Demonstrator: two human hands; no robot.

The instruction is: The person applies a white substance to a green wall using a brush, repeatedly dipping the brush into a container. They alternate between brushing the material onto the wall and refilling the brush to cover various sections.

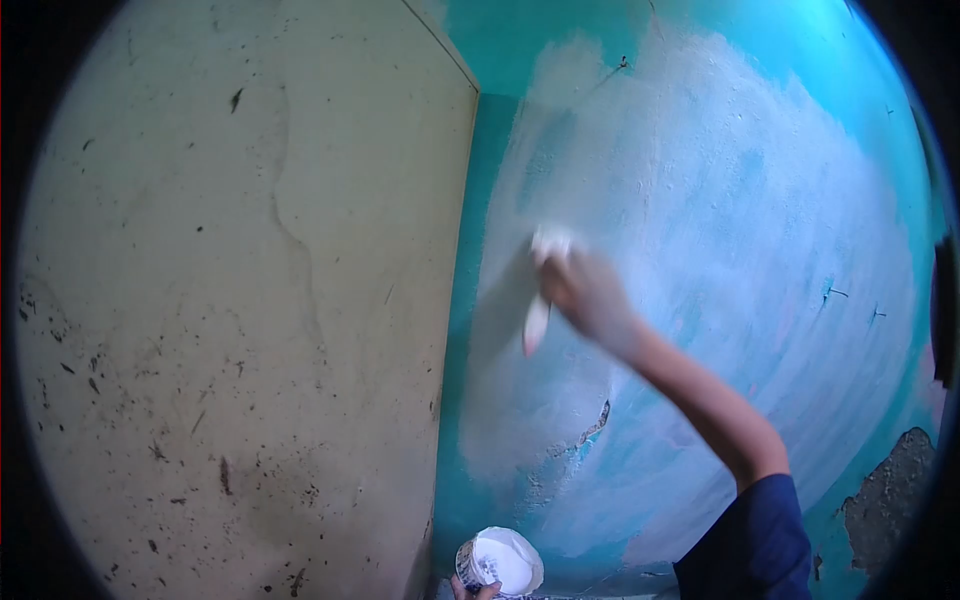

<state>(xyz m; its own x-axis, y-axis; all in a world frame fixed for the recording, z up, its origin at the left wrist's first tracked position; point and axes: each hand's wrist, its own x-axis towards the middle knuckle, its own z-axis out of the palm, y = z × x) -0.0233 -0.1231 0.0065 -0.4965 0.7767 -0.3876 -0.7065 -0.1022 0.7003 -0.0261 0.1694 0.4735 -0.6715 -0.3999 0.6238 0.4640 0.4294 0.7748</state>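
My right hand is closed around a paint brush, its white bristles up against the wall and its pale handle pointing down. The turquoise wall carries a broad, streaky patch of white paint around the brush. At the bottom, my left hand holds a small round tub by its side, with white paint inside. Only a few fingertips of that hand show at the tub's rim. The right hand is slightly blurred by motion.
A stained beige panel fills the left side. Nails stick out of the wall at the right, and another sits near the top. Peeled plaster shows at the lower right, with a small chipped crack lower in the middle.
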